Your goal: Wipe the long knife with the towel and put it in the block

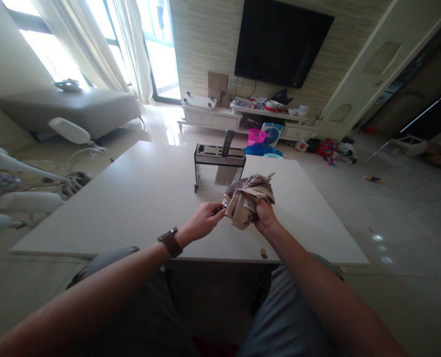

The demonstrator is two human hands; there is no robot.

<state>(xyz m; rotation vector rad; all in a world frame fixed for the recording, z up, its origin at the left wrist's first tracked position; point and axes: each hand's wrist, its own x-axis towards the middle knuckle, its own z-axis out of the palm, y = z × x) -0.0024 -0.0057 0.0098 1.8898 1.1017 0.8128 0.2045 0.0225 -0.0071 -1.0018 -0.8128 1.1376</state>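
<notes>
My left hand (203,219) is closed round the dark handle of a knife (218,209). A brown patterned cloth (243,201) is bunched around the blade, and a pale tip pokes out at its far right end. Gripping that cloth from the right side is my right hand (265,214), its fingers partly hidden in the folds. Just beyond the cloth stands a knife rack (205,157) with a slotted top and a see-through front. One broad-bladed cleaver (227,143) sits in it, handle up.
The rack stands on a white table (149,198); a small yellowish-brown item (263,253) lies near its front edge. White chair-like pieces (70,130) are at the left. Past the table are a pink basket (256,136), a low cabinet (224,122) and a wall-mounted television (282,42).
</notes>
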